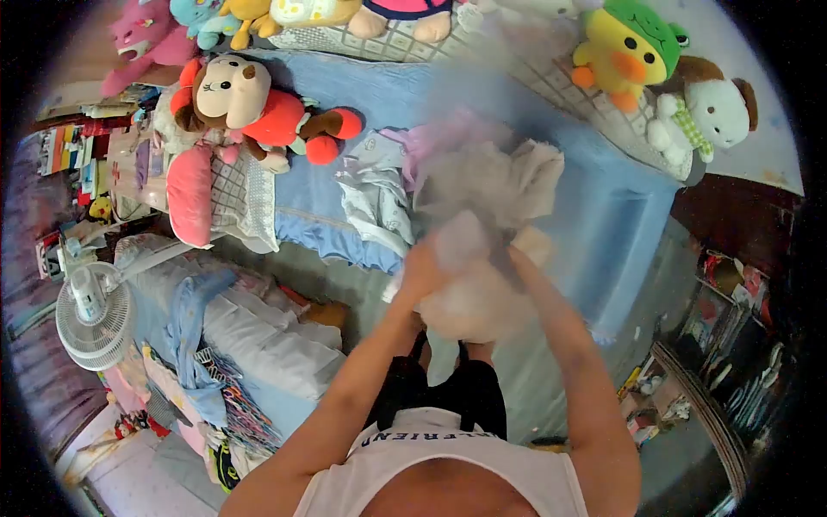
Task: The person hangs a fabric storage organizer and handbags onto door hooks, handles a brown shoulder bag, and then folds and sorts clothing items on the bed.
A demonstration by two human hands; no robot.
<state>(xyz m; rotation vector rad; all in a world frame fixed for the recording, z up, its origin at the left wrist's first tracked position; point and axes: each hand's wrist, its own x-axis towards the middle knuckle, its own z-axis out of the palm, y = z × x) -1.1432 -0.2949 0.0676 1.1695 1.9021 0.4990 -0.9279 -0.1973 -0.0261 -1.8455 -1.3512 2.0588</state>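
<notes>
Both of my hands are at a bundle of pale beige cloth (482, 302) in front of my body. My left hand (424, 269) is at the bundle's left side, and its fingers are blurred. My right hand (519, 263) is at the right side, its fingers mostly hidden by cloth. Just beyond them, greyish-beige cloth (487, 185) lies over the blue sofa cover, smeared by motion. Pink cloth (439, 142) and a light patterned garment (379, 194) lie to the left of it.
Plush toys line the blue sofa (379, 86), among them a red-clothed monkey (276, 116), a frog-hooded duck (633, 53) and a white dog (711, 112). A white fan (90, 306) stands at the left beside a clothes-covered seat (258, 345). Shelves are at the right.
</notes>
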